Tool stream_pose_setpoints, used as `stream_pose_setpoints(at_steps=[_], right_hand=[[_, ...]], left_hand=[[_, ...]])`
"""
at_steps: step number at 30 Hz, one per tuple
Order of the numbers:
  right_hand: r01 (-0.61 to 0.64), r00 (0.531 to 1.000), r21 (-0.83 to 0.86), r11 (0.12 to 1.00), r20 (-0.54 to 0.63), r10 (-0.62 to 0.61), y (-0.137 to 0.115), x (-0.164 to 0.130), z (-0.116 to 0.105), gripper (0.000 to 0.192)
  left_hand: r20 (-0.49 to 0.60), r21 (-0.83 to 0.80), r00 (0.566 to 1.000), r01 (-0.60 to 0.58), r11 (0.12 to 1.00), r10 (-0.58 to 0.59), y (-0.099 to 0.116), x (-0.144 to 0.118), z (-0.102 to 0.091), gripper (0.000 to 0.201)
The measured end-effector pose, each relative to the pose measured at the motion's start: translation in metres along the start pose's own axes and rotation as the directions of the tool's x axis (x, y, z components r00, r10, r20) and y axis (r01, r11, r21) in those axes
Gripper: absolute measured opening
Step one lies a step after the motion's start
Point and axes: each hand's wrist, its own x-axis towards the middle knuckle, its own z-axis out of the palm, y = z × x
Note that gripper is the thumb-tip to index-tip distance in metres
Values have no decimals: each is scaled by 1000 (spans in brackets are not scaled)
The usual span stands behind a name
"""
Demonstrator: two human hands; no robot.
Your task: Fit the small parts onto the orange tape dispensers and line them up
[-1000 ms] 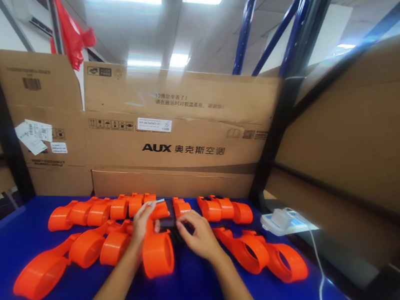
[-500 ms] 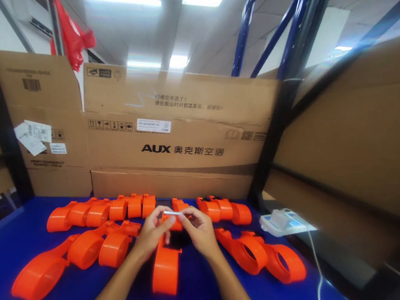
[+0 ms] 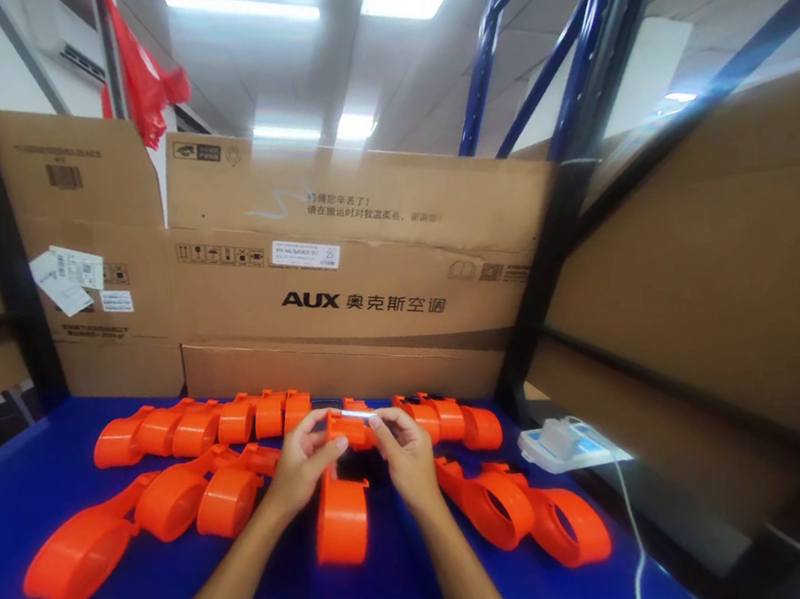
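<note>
Over the middle of the table, my left hand (image 3: 313,458) is closed on an orange plastic loop part (image 3: 342,521), its thumb against the part's upper section. The round loop hangs below the fingers. A thin whitish strip (image 3: 357,413) lies along the top edge of that section, between both hands. My right hand (image 3: 406,447) pinches at the strip's right end, with thumb and index finger close together. Whether the strip is loose or fixed to the orange part, I cannot tell. The fingers hide part of both.
Rows of similar orange loop parts (image 3: 195,429) lie on the blue table (image 3: 263,584), left and right of my hands. A white power strip (image 3: 573,444) with a cable sits at the right edge. Cardboard panels (image 3: 366,274) and dark posts (image 3: 550,245) enclose the back and sides.
The white strip has shifted right and slightly up. The hanging orange loop has moved up and right, and more of its upper section shows between my hands.
</note>
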Motion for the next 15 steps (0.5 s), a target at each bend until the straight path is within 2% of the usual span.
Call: stream_pose_setpoints(at_steps=[10,15], right_hand=[[-26,998,12,1000,-60,26,3,1,-4,34],[-8,994,12,1000,-106,10,4,1,-4,37]], left_hand=[[-79,51,996,-34,998,38,0,4,-10,55],[-137,4,990,17,1000,-17,-3,6,-18,57]])
